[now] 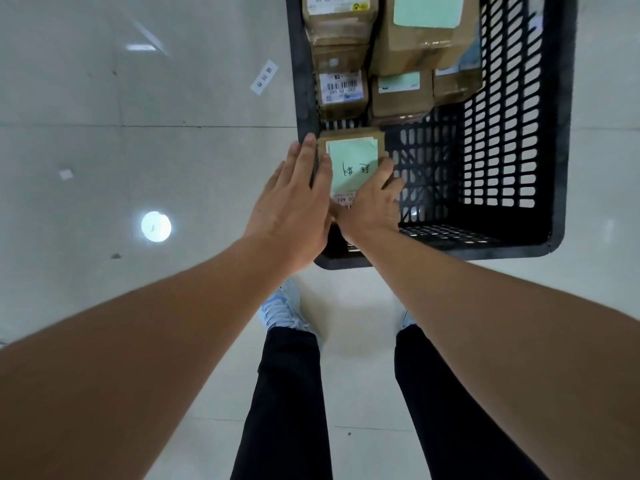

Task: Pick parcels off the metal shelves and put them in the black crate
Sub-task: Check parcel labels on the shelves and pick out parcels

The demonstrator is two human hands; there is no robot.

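Observation:
A black lattice crate (pixel 557 133) stands on the floor in front of me. Several cardboard parcels (pixel 401 95) lie in its far half. A small cardboard parcel with a pale green note (pixel 353 157) sits at the crate's near left corner. My right hand (pixel 370 202) grips this parcel from the right, fingers curled round its edge. My left hand (pixel 294 206) lies with straight fingers against the parcel's left side, by the crate's left wall. No metal shelves are in view.
The crate's near right part shows bare lattice floor (pixel 450 188). Pale glossy floor tiles (pixel 138 150) surround the crate, with a paper label (pixel 264 76) and small scraps lying on them. My legs and light shoes (pixel 282 306) are just below the crate.

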